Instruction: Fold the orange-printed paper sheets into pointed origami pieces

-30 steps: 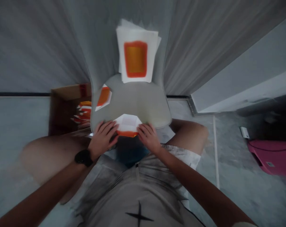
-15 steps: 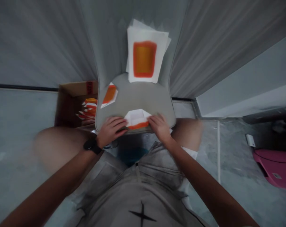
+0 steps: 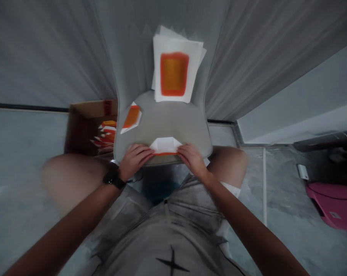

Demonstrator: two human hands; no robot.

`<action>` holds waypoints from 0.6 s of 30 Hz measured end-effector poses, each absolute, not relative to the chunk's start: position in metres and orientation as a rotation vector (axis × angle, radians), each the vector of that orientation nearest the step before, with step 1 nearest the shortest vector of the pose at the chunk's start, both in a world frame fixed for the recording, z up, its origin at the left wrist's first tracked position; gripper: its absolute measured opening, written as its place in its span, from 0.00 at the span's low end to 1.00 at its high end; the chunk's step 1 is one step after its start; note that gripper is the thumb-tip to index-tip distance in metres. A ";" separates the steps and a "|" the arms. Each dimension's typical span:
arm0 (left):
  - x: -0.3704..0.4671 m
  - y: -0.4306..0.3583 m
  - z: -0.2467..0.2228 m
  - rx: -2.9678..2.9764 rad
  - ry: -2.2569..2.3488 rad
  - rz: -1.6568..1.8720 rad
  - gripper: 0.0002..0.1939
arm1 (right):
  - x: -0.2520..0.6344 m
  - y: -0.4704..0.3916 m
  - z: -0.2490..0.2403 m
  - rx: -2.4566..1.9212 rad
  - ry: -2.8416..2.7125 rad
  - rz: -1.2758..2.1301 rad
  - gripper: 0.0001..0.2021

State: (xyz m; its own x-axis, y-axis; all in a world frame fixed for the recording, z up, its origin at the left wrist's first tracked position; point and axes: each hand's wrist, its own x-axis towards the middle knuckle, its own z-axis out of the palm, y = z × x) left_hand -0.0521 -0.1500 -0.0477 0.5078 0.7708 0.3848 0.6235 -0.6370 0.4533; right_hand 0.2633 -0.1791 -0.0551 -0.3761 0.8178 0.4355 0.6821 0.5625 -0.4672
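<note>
A partly folded sheet of paper [image 3: 166, 144], white with an orange strip along its near edge, lies at the front of the grey chair seat [image 3: 173, 119]. My left hand [image 3: 135, 160] pinches its left corner, and my right hand [image 3: 193, 159] pinches the right corner. Both sets of fingers are closed on the near edge. To the left on the seat rests a folded orange-and-white paper piece [image 3: 131, 118]. Against the chair back leans a stack of white sheets [image 3: 175, 46] with an orange rectangle printed on the top one.
Left of the chair, a cardboard box [image 3: 89, 109] on the floor holds several folded orange-and-white papers [image 3: 106, 134]. A pink object [image 3: 334, 203] and a small white device [image 3: 302, 171] lie on the floor at right. Grey curtains [image 3: 47, 50] hang behind the chair.
The orange strip along the paper's near edge has become narrower, turned under or flattened between my hands. Both hands stay at the corners, and the view has shifted slightly.
</note>
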 end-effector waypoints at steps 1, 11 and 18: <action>-0.050 -0.148 -0.047 2.478 1.196 0.841 0.14 | 0.261 -0.176 -0.055 -1.216 -2.120 0.298 0.14; -0.029 -0.141 -0.040 2.299 1.506 0.939 0.17 | 0.242 -0.144 -0.064 -1.480 -1.739 0.384 0.19; -0.029 -0.140 -0.042 2.301 1.564 0.933 0.15 | 0.239 -0.144 -0.069 -1.537 -1.722 0.314 0.20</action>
